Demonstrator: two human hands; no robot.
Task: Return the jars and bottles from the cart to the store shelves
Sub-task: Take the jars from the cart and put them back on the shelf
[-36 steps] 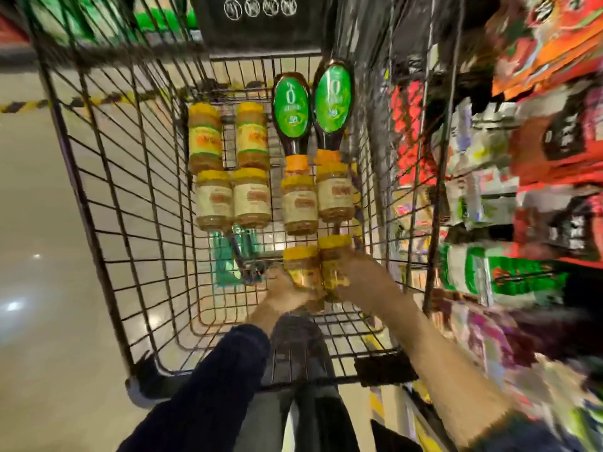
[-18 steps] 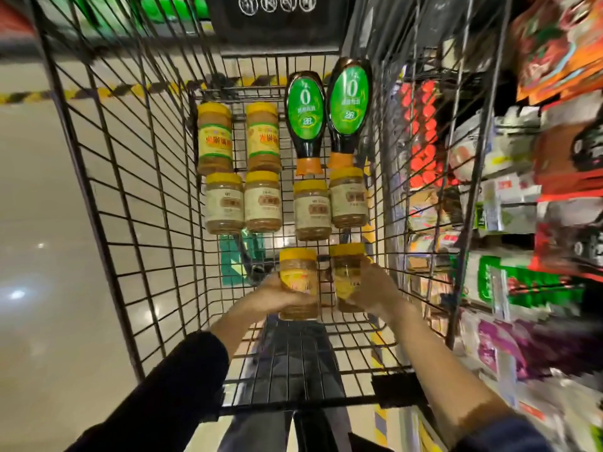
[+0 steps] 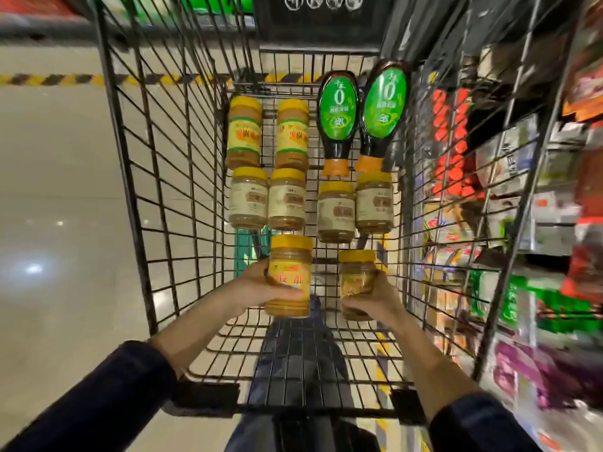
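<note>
Head view. Cart [image 3: 137,203]: left hand [image 3: 257,287] grips yellow-lidded jar [image 3: 288,275] inside; right hand [image 3: 372,296] grips second jar [image 3: 355,282] beside it. Beyond: six jars, two green-labelled bottles [image 3: 360,115]. Shelves [image 3: 522,197] right of cart, blurred, possibly packets.

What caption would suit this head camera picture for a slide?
Both hands lift yellow-lidded jars, left hand and right hand, from a wire shopping cart beside store shelves.

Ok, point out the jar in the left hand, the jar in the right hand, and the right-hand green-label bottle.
Left-hand jar [image 3: 288,275]: head view, on its yellow label.
Right-hand jar [image 3: 356,278]: head view, on its label.
Right green-label bottle [image 3: 385,106]: head view, middle of its green label.
</note>
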